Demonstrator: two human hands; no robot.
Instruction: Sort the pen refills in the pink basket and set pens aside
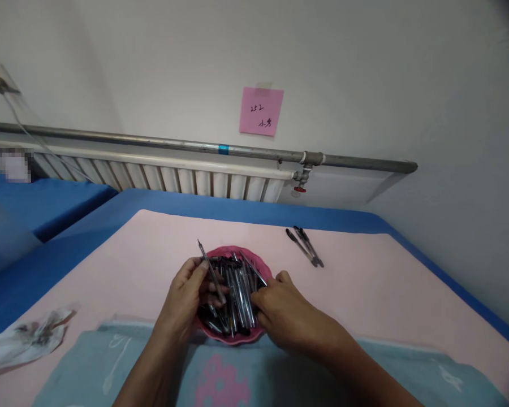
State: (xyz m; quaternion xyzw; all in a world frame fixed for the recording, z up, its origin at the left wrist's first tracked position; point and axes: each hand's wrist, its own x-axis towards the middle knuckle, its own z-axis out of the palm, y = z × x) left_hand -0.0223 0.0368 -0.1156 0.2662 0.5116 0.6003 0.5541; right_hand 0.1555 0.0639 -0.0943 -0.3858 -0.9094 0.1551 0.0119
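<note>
A pink bowl (pixel 254 259) full of several dark and clear pens sits at the middle of the table. My left hand (pixel 187 294) rests on the bowl's left side and pinches one pen (pixel 211 269) that sticks up and to the left. On the bowl's right side my right hand (pixel 285 312) has its fingers closed on another pen (pixel 254 270) whose tip points up-left over the pile. Both forearms come in from the bottom edge.
Three dark pens (pixel 304 245) lie loose on the pink cloth (pixel 365 282) to the bowl's right. A crumpled plastic wrapper (pixel 29 338) lies at the left. A teal towel (pixel 407 379) covers the near edge. Behind are a radiator (pixel 169 178), a pipe and a pink sticky note (pixel 261 111).
</note>
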